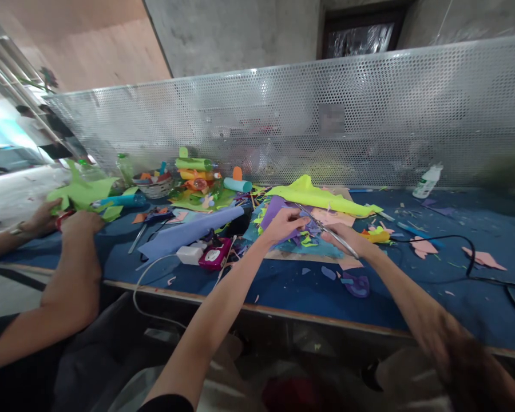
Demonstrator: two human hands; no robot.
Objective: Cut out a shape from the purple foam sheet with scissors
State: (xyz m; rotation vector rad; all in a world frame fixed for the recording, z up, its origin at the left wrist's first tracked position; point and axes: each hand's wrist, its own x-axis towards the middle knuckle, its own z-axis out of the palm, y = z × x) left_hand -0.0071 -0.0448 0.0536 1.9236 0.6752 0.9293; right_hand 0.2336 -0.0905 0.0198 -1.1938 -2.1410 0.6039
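Note:
My right hand (349, 239) is closed around a long, slim metal tool (343, 242) that looks like tweezers. Its thin tip reaches toward my left hand (285, 224), whose fingers are pinched together. Whatever lies in that pinch is too small to make out. Both hands are over a heap of cut scraps, with purple felt (271, 209) beside my left fingers. Behind them lies a bright yellow-green felt sheet (315, 195). A small yellow and orange piece (375, 234) rests right of my right hand.
At left, another person's hands (82, 222) hold red-handled scissors (63, 219) at green felt (83, 191). A magenta device (215, 253), blue-violet felt (189, 232), a basket (154, 187) and a white bottle (428, 181) stand around. A black cable (472, 257) crosses the right. A perforated metal panel (283, 126) borders the back.

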